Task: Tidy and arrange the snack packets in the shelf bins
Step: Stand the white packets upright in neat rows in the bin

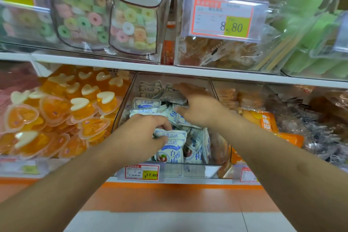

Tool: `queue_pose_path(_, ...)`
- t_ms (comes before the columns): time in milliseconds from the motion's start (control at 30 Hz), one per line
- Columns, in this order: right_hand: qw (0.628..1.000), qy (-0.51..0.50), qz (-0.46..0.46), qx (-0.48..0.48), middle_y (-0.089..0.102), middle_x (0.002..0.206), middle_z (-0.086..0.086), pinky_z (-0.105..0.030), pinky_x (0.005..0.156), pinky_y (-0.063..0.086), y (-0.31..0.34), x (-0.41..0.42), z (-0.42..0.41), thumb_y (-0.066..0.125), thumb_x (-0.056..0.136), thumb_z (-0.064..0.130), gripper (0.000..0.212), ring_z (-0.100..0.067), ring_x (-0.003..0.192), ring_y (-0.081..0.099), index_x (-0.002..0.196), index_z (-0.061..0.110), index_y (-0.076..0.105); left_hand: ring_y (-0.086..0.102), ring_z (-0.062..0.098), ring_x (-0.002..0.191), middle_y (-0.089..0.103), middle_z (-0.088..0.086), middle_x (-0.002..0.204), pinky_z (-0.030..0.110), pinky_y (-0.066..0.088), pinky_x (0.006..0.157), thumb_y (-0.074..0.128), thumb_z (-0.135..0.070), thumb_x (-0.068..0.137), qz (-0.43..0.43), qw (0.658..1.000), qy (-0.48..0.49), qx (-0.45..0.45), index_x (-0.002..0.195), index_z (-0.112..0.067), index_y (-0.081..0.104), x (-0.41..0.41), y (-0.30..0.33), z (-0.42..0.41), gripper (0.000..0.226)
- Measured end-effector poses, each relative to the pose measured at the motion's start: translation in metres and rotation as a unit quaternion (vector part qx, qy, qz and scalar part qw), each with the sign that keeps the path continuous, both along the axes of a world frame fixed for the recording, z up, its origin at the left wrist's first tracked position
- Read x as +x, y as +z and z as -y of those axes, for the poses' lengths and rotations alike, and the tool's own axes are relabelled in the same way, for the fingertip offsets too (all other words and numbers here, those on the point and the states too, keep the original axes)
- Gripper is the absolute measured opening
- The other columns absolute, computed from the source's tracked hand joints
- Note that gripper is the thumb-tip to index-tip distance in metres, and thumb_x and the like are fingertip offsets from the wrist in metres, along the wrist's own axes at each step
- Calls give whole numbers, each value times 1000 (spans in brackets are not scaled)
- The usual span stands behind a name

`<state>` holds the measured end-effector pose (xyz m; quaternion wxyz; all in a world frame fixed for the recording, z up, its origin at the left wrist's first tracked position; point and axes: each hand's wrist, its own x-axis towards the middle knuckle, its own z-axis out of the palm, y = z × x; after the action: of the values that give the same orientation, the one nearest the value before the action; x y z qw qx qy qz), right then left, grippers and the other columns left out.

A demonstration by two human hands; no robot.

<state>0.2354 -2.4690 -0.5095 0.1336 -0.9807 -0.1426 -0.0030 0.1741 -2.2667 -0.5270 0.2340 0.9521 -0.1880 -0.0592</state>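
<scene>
Both bare arms reaching into the clear middle bin (125,100) on the lower shelf. Left hand (140,128) curled down, its grip clamped on white-and-blue snack packets (170,142) near the front of the heap. Right hand (195,105) further back and higher, blurred, fingers spread apart over the rear packets, palm down; touching them or just above, cannot tell. Packets piled loosely, some flat at the back, others upright against the front wall. Price tag (142,172) reading 17.80 clipped to the bin's front. Left neighbour bin filled with orange heart-shaped jelly cups (56,107). Upper shelf: ring-candy bags (131,24) with a cartoon animal face, beside a tag (224,18) marked 8.80.
</scene>
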Motion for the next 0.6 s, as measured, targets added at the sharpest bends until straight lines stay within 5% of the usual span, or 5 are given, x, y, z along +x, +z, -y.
queue_pose_path(200, 995, -54, 51, 73, 75, 116, 0, -29, 81, 54, -4, 9, -2, 71, 97, 32, 29, -26, 103, 70, 126, 26, 71, 71, 15, 98, 69, -16, 120, 32, 57, 84, 61, -38, 99, 9, 1000, 22, -20, 129, -47, 57, -4, 3, -2, 32)
queue_pose_path(267, 990, -84, 61, 91, 74, 102, -1, -31, 72, 53, 2, -5, 2, 65, 102, 36, 27, -24, 87, 68, 124, 21, 70, 64, 5, 107, 60, -20, 133, 21, 46, 84, 62, -36, 99, 22, 998, 38, -47, 131, -43, 59, -4, 4, -1, 32)
queue_pose_path(367, 968, -144, 20, 204, 62, 69, -2, -30, 55, 42, 13, -36, 15, 67, 100, 45, 36, -19, 59, 54, 91, 10, 71, 57, -8, 104, 61, -24, 120, 19, 49, 81, 68, -34, 96, 29, 984, 85, -153, 130, -36, 59, -4, 6, -1, 35)
queue_pose_path(467, 916, -80, -58, 388, 82, 89, 5, -36, 77, 64, 25, -71, 21, 73, 99, 28, 11, -12, 81, 78, 106, 19, 75, 66, -5, 101, 69, -17, 110, 30, 57, 93, 80, -35, 87, -20, 934, 121, -335, 130, -33, 55, -8, 12, 0, 49)
queue_pose_path(600, 898, -34, -101, 427, 83, 92, 2, -38, 69, 63, 22, -98, 20, 73, 98, 19, 14, -18, 82, 80, 111, 24, 70, 76, 14, 102, 78, -4, 109, 47, 57, 98, 83, -42, 79, -95, 897, 80, -424, 122, -27, 66, -19, 26, 1, 48)
